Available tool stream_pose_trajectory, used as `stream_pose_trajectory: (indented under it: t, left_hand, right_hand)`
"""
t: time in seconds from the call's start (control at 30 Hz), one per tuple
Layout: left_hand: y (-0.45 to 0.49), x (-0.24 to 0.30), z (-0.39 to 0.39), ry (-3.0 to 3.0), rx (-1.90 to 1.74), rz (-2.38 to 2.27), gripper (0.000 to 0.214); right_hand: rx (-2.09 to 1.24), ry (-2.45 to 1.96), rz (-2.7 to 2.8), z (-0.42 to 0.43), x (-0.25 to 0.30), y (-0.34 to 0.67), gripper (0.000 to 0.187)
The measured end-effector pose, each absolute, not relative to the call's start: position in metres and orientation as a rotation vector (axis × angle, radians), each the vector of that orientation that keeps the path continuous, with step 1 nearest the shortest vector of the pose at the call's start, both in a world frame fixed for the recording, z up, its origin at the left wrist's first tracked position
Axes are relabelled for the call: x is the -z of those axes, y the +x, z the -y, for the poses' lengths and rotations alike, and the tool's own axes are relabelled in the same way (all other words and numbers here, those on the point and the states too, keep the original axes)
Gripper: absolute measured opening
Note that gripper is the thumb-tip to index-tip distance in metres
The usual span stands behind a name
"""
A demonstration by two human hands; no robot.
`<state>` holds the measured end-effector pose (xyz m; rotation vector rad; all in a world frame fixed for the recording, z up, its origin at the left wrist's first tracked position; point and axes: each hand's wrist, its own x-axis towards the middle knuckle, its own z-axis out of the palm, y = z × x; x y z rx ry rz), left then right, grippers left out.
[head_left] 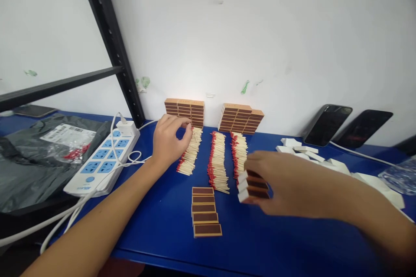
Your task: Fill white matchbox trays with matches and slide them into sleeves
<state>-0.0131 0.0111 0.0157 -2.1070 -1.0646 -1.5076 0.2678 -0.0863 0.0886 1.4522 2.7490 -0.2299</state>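
Note:
My right hand (281, 181) grips a short stack of matchboxes (253, 187) by its ends, white ends and dark striking sides showing, just over the near end of the right-hand match row. My left hand (170, 138) has thumb and forefinger pinched together by the left matchbox stack (191, 109) and the left row of matches (190, 156); what is between them, if anything, cannot be made out. Two more rows of red-tipped matches, a middle row (219, 162) and a right row (239, 151), lie alongside. Several matchboxes (204, 208) form a column in front.
A second matchbox stack (240, 117) stands against the wall. White blocks (305, 150) lie to the right, before two leaning phones (328, 125) (364, 127). At left are a power strip (107, 156), white cables (69, 210), a grey plastic bag (29, 173) and a black metal frame (110, 21).

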Motion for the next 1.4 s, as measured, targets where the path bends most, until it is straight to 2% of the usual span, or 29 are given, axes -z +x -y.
stream_pose_trajectory:
  t: [0.1,0.17,0.33,0.4,0.73,0.8,0.93,1.13,1.4]
  left_hand:
    - [-0.006,-0.018,-0.004,-2.123,1.531,0.959,0.01]
    - [0.0,-0.021,0.001,-2.15,1.515,0.91,0.012]
    - [0.007,-0.023,0.009,-2.196,1.481,0.84,0.016]
    - [0.009,-0.022,0.009,-2.213,1.479,0.832,0.017]
    - [0.016,-0.021,0.014,-2.282,1.434,0.777,0.016]
    - [0.017,-0.022,0.016,-2.293,1.418,0.779,0.015]
    - [0.019,-0.021,0.017,-2.32,1.413,0.781,0.014]
    - [0.023,-0.018,0.02,-2.392,1.409,0.796,0.013]
    - [0.024,-0.016,0.021,-2.483,1.402,0.798,0.011]
  right_hand:
    - [0.467,1.463,-2.643,0.104,-0.071,0.285,0.013]
    - [0.565,1.499,-2.578,0.107,-0.065,0.293,0.014]
    - [0.806,1.555,-2.464,0.098,-0.071,0.315,0.053]
    - [0.855,1.575,-2.449,0.093,-0.073,0.323,0.056]
    - [1.147,1.402,-2.464,0.073,-0.068,0.325,0.024]
    - [1.182,1.375,-2.467,0.07,-0.069,0.326,0.024]
    - [1.232,1.349,-2.389,0.063,-0.067,0.33,0.036]
    - [1.572,1.261,-2.084,0.052,-0.06,0.334,0.043]
    - [1.476,1.302,-2.273,0.055,-0.067,0.33,0.029]
